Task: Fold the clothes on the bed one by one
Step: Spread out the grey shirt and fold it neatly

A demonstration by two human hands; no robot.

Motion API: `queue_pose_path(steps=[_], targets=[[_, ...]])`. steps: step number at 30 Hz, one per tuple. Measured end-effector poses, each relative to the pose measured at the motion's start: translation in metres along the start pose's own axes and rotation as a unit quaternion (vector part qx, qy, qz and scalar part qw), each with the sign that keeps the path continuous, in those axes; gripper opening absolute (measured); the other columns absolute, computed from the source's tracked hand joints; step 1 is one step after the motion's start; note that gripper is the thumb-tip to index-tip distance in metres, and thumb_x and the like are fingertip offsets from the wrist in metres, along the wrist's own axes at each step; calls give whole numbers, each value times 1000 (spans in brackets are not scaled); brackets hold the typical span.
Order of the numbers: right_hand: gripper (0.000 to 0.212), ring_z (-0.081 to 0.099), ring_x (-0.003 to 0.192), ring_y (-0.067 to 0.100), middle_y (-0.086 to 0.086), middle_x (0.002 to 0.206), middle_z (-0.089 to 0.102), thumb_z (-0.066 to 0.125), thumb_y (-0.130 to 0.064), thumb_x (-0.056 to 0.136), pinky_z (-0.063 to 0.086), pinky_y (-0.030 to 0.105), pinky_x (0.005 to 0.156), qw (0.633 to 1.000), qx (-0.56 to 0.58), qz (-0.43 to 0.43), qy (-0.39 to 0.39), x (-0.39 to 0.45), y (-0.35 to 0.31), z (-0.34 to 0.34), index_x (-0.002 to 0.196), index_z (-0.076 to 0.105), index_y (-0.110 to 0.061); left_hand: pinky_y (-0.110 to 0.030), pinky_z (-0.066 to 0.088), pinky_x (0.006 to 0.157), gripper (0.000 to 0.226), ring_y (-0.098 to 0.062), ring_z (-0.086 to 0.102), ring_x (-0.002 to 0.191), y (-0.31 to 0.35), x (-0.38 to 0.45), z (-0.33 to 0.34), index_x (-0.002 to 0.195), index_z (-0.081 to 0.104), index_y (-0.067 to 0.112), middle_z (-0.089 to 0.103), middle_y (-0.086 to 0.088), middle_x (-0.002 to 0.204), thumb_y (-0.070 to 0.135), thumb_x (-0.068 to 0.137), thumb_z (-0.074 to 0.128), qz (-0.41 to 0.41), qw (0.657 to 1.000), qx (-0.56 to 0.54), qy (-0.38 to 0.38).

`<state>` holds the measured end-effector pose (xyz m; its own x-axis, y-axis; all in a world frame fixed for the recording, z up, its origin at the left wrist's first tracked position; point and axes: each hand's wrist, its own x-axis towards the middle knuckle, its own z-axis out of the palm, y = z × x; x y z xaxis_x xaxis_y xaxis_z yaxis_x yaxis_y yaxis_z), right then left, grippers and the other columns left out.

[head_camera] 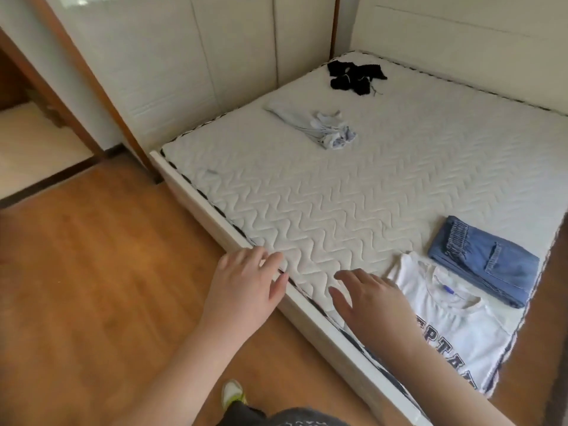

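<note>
Hands empty, fingers spread: my left hand [246, 279], right hand [373, 298]. Crumpled pale-blue garment [316, 126] lies upper centre, long axis diagonal, nearer my right hand.

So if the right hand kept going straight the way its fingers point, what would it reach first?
Only bare mattress at first. Further along that line, the right hand would probably meet the crumpled light blue garment, though depth is hard to judge.
</note>
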<state>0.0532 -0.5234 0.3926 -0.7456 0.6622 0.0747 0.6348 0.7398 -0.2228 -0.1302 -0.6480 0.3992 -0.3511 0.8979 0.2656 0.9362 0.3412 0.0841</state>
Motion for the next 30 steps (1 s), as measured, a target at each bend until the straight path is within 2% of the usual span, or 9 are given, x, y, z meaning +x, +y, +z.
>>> queue_pose_path(steps=[2,4,9,13,17,22,26,30], targets=[[23,68,75,27,0,83,70,63,-37,91,52,38,70,1000,-17,-20,-4,21,-33,7,98,71,-17,-37,47,74,28,-19,60,86,-34,-14,-5,110,63,23,61,5,93,40,96,46,-35,999,5,8],[28,67,85,25,-2,91,70,55,-42,95,50,37,78,998,-22,-49,-17,43,-70,19,103,70,-20,-36,49,75,28,-18,62,87,-78,-28,-10,111,65,22,63,4,94,39,98,46,-70,997,17,1],[48,65,96,19,-6,103,69,32,-54,98,49,36,87,991,-11,-123,-43,87,-176,53,113,66,-24,-36,53,78,34,-19,67,91,-200,-63,-30,115,68,20,69,0,103,42,93,54,-154,984,55,-71],[55,66,92,15,-8,99,69,24,-58,97,52,34,84,984,-11,-168,-51,115,-248,71,108,67,-26,-34,53,85,36,-16,66,98,-266,-85,-44,118,66,22,68,4,105,44,94,51,-146,984,48,-94],[57,64,96,10,-12,104,68,18,-62,99,52,29,89,973,-19,-222,-63,145,-306,84,111,64,-31,-32,51,88,36,-13,64,104,-309,-95,-47,121,64,24,67,6,110,45,95,50,-161,983,34,-84],[52,65,97,15,-7,106,68,26,-55,101,53,32,85,959,5,-279,-39,201,-353,96,111,67,-25,-35,48,93,42,-15,61,112,-354,-80,-35,127,60,23,64,4,118,45,98,38,-195,979,17,-50],[46,65,99,18,-4,107,68,34,-51,100,51,36,89,950,3,-313,-14,269,-374,115,111,67,-22,-37,45,98,46,-17,53,124,-405,-44,-18,139,50,25,57,1,131,45,98,40,-228,973,20,-36],[44,62,111,22,1,118,65,37,-49,99,45,41,101,941,6,-339,-9,347,-397,131,117,64,-18,-39,44,100,45,-19,53,124,-463,0,-15,137,51,25,57,-2,133,45,98,41,-263,962,60,-37]])
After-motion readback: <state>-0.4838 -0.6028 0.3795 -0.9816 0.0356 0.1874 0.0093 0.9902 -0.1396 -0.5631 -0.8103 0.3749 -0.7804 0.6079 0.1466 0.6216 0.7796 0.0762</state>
